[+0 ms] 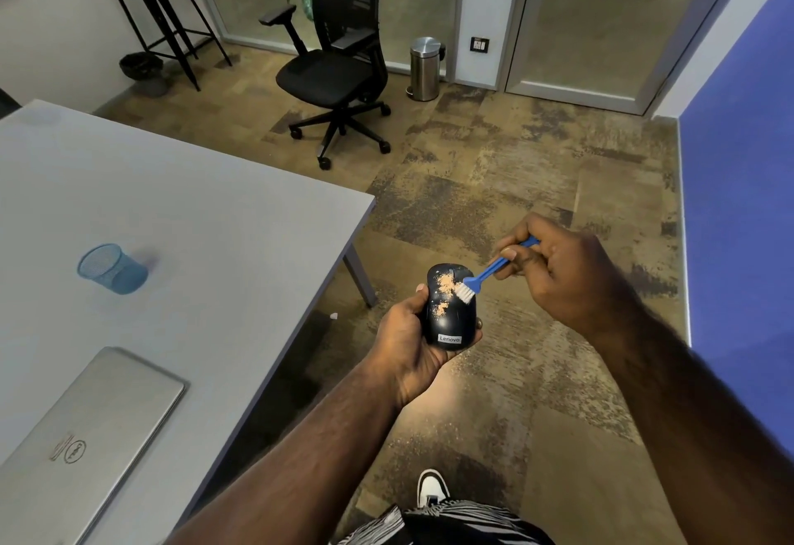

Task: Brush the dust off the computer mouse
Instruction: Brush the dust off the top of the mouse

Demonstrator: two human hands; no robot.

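Note:
A black computer mouse [449, 321] with patches of tan dust on its top lies in my left hand [408, 342], held over the floor beside the table. My right hand [567, 274] grips the blue handle of a small brush [483, 274]. The brush's white bristles touch the right side of the mouse, next to the upper dust patch. A second dust patch sits lower, near the mouse's middle.
A grey table [215, 209] stands to the left with a closed silver laptop [86, 437] and a blue mesh cup [112, 268] on it. A black office chair [335, 72], a steel bin [424, 68] and a tall stool [159, 11] stand farther back. A blue wall [743, 200] is at the right.

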